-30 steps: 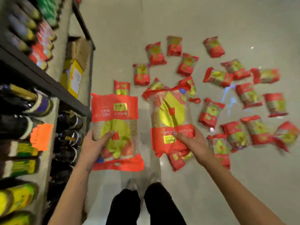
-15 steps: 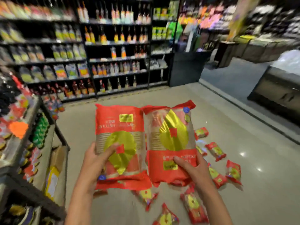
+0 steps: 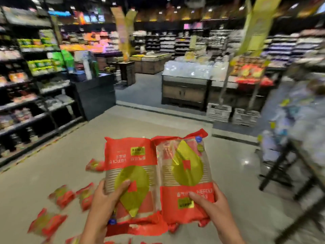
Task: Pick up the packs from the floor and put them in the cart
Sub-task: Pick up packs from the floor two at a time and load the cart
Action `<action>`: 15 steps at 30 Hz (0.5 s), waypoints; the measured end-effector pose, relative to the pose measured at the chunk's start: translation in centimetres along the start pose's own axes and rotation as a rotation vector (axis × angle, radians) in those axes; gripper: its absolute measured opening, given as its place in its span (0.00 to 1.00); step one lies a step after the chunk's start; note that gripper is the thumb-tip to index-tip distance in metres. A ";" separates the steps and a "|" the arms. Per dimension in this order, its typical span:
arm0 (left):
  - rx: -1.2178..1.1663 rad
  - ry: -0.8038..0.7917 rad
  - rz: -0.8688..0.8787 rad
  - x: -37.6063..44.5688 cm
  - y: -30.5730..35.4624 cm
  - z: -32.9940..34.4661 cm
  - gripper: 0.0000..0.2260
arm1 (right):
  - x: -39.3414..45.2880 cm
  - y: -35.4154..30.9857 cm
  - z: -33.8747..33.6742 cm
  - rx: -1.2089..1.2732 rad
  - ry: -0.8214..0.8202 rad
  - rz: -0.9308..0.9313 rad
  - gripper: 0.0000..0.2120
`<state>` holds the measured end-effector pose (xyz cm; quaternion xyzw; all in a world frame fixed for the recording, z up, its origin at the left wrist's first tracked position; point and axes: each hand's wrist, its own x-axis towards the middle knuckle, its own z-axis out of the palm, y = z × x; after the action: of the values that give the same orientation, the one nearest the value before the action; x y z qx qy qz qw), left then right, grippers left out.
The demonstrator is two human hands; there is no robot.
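Note:
I hold two red-and-clear packs with yellow-green leaf prints side by side in front of me. My left hand (image 3: 103, 201) grips the left pack (image 3: 131, 166) at its lower edge, thumb on its face. My right hand (image 3: 209, 206) grips the right pack (image 3: 184, 166) at its red bottom band. Several more red packs (image 3: 61, 196) lie on the floor at the lower left, one pack (image 3: 94, 165) just left of the held ones. At the right edge stands a blurred dark metal frame (image 3: 288, 166) with pale goods on it; I cannot tell whether it is the cart.
Stocked store shelves (image 3: 35, 95) run along the left. A dark display counter (image 3: 184, 92) and stacked crates (image 3: 219, 112) stand ahead past a floor step. Open grey floor (image 3: 158, 124) stretches between me and them.
My view has swung up and to the right, from the floor of scattered packs to the aisle. Both hands keep the same grips, and the packs have come together side by side.

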<state>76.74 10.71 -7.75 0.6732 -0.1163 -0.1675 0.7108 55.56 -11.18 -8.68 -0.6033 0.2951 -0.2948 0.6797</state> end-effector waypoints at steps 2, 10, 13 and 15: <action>0.008 -0.082 -0.041 -0.3 -1.0 3.9 0.25 | -1.7 0.3 -4.1 -0.012 0.101 0.016 0.36; 0.070 -0.482 -0.078 -5.6 -3.9 22.6 0.26 | -9.9 0.2 -21.4 0.046 0.467 0.083 0.38; 0.094 -0.592 -0.091 -9.2 -5.2 30.3 0.31 | -13.0 0.1 -28.2 0.068 0.598 0.061 0.37; 0.124 -0.651 -0.083 -12.3 -6.1 35.7 0.29 | -15.2 -0.1 -33.1 0.086 0.671 0.056 0.32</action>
<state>50.98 -17.44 -10.73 0.6304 -0.3197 -0.3953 0.5866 20.63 -21.10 -11.11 -0.4350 0.5062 -0.4704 0.5773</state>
